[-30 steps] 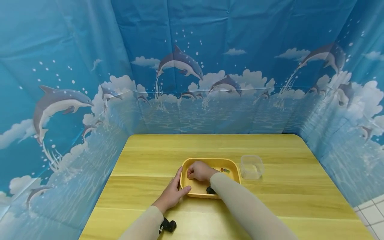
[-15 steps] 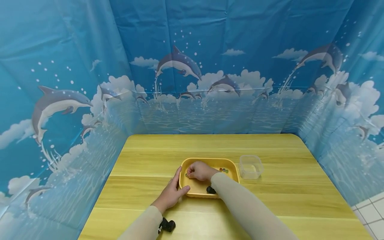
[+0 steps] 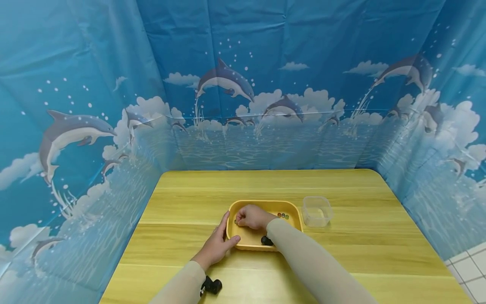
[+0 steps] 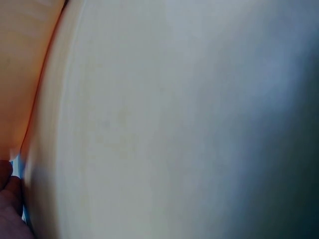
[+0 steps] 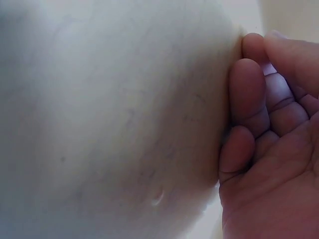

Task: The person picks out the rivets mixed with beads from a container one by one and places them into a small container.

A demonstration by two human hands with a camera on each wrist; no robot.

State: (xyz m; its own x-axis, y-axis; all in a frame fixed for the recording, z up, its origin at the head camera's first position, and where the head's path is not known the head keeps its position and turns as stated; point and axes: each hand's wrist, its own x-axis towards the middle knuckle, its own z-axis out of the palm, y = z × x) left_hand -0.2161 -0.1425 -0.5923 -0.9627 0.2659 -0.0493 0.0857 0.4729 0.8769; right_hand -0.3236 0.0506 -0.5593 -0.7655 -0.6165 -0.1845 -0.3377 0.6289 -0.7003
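Three marbles (image 3: 283, 215) at the right inside the yellow tray (image 3: 249, 239); a fourth marble (image 3: 236, 221) at the left, just by the curled right hand (image 3: 253, 217). Cannot tell if pinching it. Left hand (image 3: 215, 248) spread wide, touching the tray's near left corner.

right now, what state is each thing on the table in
Tray: upright, open-topped
Clear box: upright, open-topped
Three marbles: lying in tray, in a row
Lone marble: in tray's left end; whether gripped, unclear
Left hand: touching tray, thumb at its rim
Right hand: inside tray, fingers curled
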